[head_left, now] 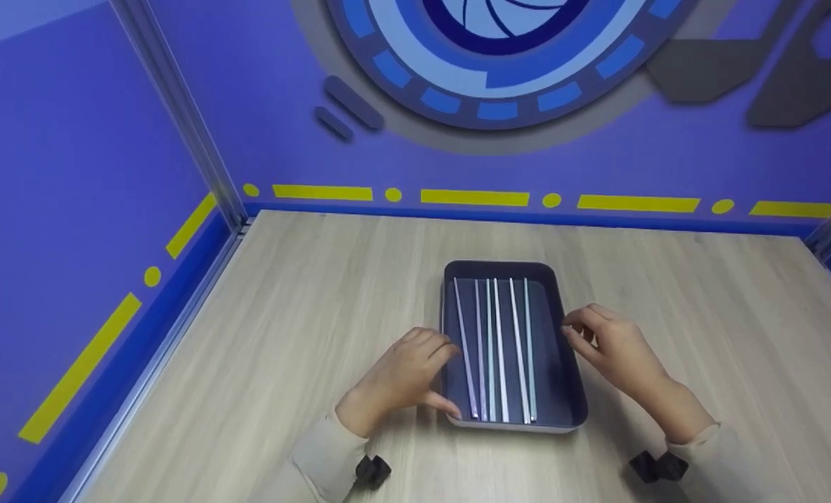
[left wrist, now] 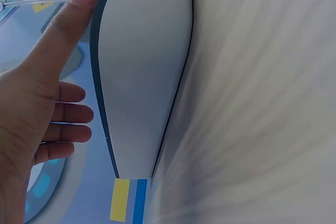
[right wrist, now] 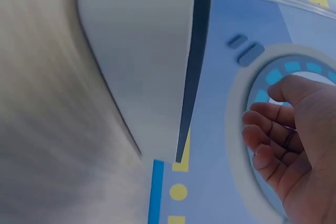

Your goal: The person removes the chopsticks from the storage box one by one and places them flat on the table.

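Observation:
A dark rectangular tray (head_left: 559, 391) with a pale outer wall (left wrist: 142, 66) rests on the table. Several slim metallic chopsticks (head_left: 500, 349), tinted silver, purple and teal, lie lengthwise in it, side by side. At the tray's left side is my left hand (head_left: 405, 374), its fingers over the rim and its thumb stretched to the near left corner. In the left wrist view that thumb is extended and the other fingers show beyond the rim. My right hand (head_left: 625, 353) hovers beside the right rim with loosely bent fingers; the right wrist view shows nothing in its palm (right wrist: 304, 171).
Light wood-grain table (head_left: 304, 314) surrounds the tray. A blue panel (head_left: 457, 164) with yellow dashes stands behind it, and another panel (head_left: 59, 209) rises on the left, with a metal post (head_left: 185, 112) at their corner. Black wrist mounts (head_left: 373, 472) show near the sleeves.

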Demonstrator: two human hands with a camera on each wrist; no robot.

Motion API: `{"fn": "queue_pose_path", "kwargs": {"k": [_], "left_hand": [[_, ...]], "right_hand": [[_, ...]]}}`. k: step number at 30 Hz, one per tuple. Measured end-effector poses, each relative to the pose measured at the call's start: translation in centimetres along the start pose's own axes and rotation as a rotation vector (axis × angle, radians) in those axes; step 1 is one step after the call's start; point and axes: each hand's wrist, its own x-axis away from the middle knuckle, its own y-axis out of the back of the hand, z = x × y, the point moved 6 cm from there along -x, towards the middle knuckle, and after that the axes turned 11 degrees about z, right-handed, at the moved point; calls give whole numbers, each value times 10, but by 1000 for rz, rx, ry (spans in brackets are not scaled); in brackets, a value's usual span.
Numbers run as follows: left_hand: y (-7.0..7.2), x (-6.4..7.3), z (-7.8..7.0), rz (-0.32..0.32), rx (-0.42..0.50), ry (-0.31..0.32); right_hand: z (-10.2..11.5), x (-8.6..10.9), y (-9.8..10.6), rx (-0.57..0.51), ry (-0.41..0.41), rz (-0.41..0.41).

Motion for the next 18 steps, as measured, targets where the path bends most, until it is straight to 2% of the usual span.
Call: {"fn": "queue_pose_path", "kwargs": {"k": [5, 13, 18], "left_hand": [[-4, 2, 1, 24, 11, 11], [-4, 4, 3, 26, 32, 21], [-5, 4, 5, 19, 17, 22]], "right_hand": [[2, -7, -7, -9, -49, 54], [-1, -22, -24, -34, -164, 184], [-10, -25, -35, -124, -257, 274]]}}
